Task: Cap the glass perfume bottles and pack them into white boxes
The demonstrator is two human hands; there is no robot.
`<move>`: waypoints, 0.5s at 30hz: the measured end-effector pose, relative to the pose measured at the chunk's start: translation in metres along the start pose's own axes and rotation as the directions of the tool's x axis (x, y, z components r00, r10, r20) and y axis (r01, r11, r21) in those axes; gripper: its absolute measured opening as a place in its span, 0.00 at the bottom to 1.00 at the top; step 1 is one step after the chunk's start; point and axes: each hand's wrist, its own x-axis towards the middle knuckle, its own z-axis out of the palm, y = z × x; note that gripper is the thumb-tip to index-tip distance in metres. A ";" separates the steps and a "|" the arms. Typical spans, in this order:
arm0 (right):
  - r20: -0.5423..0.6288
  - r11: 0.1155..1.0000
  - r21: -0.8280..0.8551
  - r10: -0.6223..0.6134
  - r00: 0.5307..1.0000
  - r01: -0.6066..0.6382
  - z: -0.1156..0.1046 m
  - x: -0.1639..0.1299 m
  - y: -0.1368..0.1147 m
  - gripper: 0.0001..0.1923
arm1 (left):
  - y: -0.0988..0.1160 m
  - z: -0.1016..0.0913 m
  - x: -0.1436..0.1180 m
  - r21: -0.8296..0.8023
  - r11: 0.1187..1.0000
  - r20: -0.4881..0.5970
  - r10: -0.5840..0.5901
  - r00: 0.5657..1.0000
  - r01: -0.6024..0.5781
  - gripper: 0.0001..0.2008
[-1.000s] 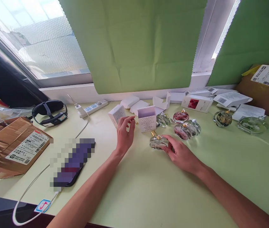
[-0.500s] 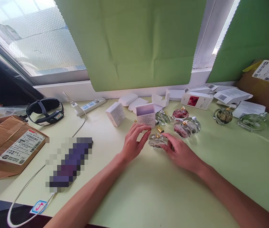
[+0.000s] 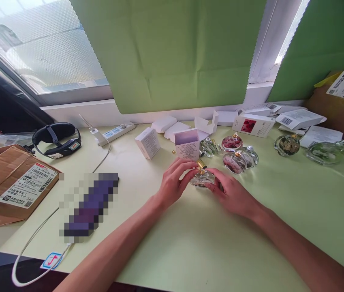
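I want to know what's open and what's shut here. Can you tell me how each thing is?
Left hand: fingers at the gold cap.
Right hand: holding the bottle's side.
Perfume bottle: lying on the table, gold cap at its neck.
Small white box: upright, top open.
Second white box: shut.
Pink bottles: lying flat, apart from both hands.
Brown parcel: torn open.

Pixel-blurred obj (image 3: 89, 205) by cable; box labels' print too small; brown box (image 3: 338, 103) cut off at edge.
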 end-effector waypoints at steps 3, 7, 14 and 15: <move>0.024 0.999 0.030 -0.020 1.000 0.019 0.000 -0.001 -0.001 0.29 | 0.000 0.000 -0.001 -0.007 1.000 0.014 0.009 1.000 -0.009 0.13; -0.030 0.997 0.013 -0.072 0.997 0.072 0.002 -0.001 -0.003 0.29 | 0.000 0.001 -0.001 -0.015 1.000 0.038 0.027 0.999 -0.026 0.14; -0.092 0.974 0.152 -0.158 0.983 0.170 0.005 -0.001 0.001 0.29 | 0.000 0.003 -0.001 -0.024 0.999 0.084 0.039 0.996 -0.037 0.20; -0.096 0.972 0.167 -0.149 0.984 0.164 0.005 -0.001 0.002 0.31 | 0.000 0.004 -0.001 -0.030 0.999 0.094 0.039 0.995 -0.036 0.21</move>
